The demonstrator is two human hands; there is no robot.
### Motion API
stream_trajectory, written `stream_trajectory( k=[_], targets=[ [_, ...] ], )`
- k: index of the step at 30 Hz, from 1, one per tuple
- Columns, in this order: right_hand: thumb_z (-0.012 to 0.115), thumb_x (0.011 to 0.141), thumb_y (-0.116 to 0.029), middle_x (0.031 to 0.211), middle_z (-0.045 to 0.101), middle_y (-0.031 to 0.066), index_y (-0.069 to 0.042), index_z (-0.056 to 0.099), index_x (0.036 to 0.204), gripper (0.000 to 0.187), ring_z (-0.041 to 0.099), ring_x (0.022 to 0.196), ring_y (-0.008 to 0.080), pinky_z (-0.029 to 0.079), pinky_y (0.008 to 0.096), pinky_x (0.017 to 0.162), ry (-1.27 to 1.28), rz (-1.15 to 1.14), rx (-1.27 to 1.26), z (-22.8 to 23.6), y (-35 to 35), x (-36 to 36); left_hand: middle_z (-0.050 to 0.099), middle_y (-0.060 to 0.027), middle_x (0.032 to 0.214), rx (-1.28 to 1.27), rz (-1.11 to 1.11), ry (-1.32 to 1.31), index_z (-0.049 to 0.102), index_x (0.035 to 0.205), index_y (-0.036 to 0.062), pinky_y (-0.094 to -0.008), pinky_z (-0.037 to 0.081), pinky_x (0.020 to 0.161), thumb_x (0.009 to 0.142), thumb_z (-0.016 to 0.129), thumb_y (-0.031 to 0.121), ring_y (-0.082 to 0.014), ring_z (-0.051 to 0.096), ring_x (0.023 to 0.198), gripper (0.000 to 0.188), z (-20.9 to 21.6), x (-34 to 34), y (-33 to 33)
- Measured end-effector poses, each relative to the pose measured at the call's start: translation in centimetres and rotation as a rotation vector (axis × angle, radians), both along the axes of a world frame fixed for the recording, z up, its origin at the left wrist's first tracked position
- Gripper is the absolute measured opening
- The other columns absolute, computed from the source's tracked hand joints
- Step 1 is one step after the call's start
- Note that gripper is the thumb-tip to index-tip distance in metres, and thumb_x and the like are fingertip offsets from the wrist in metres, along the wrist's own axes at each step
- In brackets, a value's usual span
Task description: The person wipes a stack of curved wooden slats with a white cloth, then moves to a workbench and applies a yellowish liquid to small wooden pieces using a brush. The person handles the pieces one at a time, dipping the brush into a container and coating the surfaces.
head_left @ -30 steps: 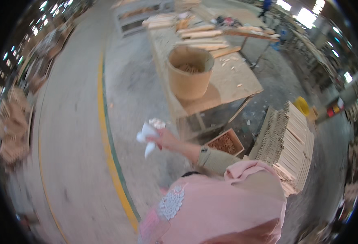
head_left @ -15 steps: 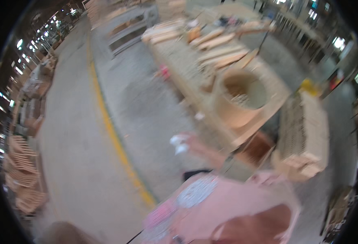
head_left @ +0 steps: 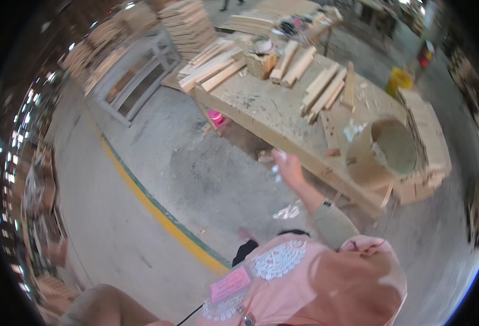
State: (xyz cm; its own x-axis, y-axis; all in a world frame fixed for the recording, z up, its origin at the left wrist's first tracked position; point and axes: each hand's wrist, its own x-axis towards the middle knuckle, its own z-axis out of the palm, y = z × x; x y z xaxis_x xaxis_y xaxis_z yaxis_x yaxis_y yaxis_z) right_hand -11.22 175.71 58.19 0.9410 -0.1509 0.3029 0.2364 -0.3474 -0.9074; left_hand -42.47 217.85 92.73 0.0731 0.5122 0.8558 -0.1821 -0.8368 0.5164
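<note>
My right hand [head_left: 291, 171] is held out beside the near long edge of a wooden worktable [head_left: 250, 117], apart from it. White patches [head_left: 276, 170] cover the fingertips; whether they are finger wraps or something held is too blurred to tell. My left sleeve [head_left: 106, 307] shows at the lower left, but the left hand is out of the picture. Closest to my right arm on the tabletop stands a wide round tub [head_left: 362, 157], its inside partly visible. Several pale wooden strips [head_left: 326, 89] lie farther along the table.
A pink container [head_left: 215, 117] is on the floor under the table. Stacked boards [head_left: 427, 133] stand beyond the tub, near a yellow bucket [head_left: 398, 81]. A grey rack [head_left: 136, 81] and a wood stack [head_left: 187, 27] are at the far left. A yellow-green line [head_left: 163, 220] crosses the floor.
The view has swung so the table and tub sit farther right. My right hand has risen in the picture, and my left sleeve shows more at the lower left.
</note>
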Motion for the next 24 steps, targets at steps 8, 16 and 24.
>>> stream_trajectory(
  k=[8, 16, 24],
  targets=[
    [0.060, 0.085, -0.027, 0.106, 0.060, 0.0138, 0.000, 0.050, 0.121, 0.046, 0.059, 0.094, 0.0175, 0.047, 0.0302, 0.080, 0.379, -0.082, 0.413, -1.4, 0.6, 8.6, 0.053, -0.0177, 0.121, -0.035, -0.868, -0.105, 0.052, 0.111, -0.0071, -0.0401, 0.040, 0.098, 0.092, 0.039, 0.033, -0.0273, 0.054, 0.107, 0.046, -4.2, 24.3, 8.5],
    [0.070, 0.077, -0.027, 0.100, 0.062, 0.0148, -0.001, 0.052, 0.120, 0.053, 0.059, 0.094, 0.0211, 0.047, 0.0314, 0.080, 0.391, -0.021, 0.310, -4.0, 6.9, 26.1, 0.056, -0.0149, 0.115, -0.562, -1.216, 0.379, 0.050, 0.117, -0.0055, -0.0367, 0.042, 0.089, 0.096, 0.038, 0.022, -0.0239, 0.055, 0.102, 0.037, -21.2, 43.2, 4.3],
    [0.066, 0.078, -0.035, 0.119, 0.054, 0.0153, -0.006, 0.059, 0.114, 0.047, 0.053, 0.109, 0.0318, 0.042, 0.0400, 0.094, 0.242, -0.289, -0.204, -2.6, 7.7, 36.3, 0.058, -0.0113, 0.100, -0.641, -1.119, 0.777, 0.057, 0.105, -0.0034, -0.0308, 0.044, 0.079, 0.093, 0.043, 0.019, -0.0188, 0.055, 0.087, 0.029, -28.3, 54.0, 3.1]
  ],
)
